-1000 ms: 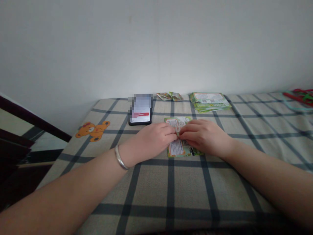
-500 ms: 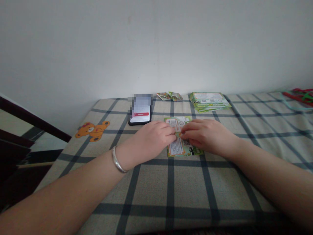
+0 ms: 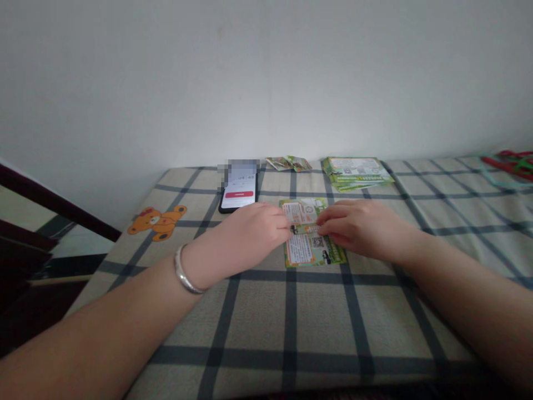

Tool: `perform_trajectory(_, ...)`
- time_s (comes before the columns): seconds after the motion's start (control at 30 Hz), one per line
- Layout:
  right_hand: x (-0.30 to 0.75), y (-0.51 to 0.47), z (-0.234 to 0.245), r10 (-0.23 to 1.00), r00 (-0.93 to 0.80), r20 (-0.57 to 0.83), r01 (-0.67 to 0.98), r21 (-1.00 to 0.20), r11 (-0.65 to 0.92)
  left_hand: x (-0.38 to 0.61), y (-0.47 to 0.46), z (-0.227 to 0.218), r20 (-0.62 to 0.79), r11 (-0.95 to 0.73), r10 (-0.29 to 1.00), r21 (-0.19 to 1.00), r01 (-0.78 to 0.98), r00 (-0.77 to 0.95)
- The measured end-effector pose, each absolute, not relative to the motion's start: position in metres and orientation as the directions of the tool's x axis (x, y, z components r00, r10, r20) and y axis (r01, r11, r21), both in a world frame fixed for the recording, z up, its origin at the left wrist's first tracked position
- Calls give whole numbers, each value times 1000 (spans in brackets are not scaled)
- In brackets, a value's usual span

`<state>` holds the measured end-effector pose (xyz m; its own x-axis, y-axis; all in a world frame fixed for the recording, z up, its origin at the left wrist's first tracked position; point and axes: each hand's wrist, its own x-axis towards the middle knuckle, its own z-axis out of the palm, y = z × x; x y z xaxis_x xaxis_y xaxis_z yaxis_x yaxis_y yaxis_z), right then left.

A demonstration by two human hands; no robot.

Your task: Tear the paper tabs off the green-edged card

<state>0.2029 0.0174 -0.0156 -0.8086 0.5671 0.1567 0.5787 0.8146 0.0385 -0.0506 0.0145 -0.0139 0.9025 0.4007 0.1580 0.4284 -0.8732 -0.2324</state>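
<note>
A green and orange printed leaflet (image 3: pixel 310 250) lies flat on the checked cloth (image 3: pixel 291 322) in front of me. My left hand (image 3: pixel 254 233), with a silver bangle on its wrist, rests on the leaflet's left edge with the fingers curled and pressed down. My right hand (image 3: pixel 362 228) lies on the leaflet's right side, fingers together and pressing along its middle. The fingertips of the two hands are a short gap apart, with a band of the leaflet showing between them.
A black phone (image 3: pixel 239 191) with a lit screen lies beyond my left hand. A stack of green leaflets (image 3: pixel 356 172) sits at the back right, small folded papers (image 3: pixel 289 163) beside it. Red and green cords (image 3: pixel 512 161) lie far right. A bear print (image 3: pixel 158 221) marks the cloth's left.
My hands have drawn apart along the middle of the leaflet, the left sliding left and the right sliding right. Earlier their fingertips met at the centre.
</note>
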Motion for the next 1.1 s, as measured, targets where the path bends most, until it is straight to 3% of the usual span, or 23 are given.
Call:
perform_trajectory(0.47, 215, 20, -13, 568, -808, 156, 579, 39, 814, -62, 19, -9, 107, -886, 438, -119, 448, 893)
perform_trajectory(0.67, 220, 22, -14, 552, -817, 164, 562, 16, 827, -62, 19, -7, 47, -878, 455, -140, 457, 889)
perform_trajectory(1.1, 224, 23, -17, 580, -794, 181, 581, -55, 812, -64, 23, -7, 83, -874, 481, -28, 485, 873)
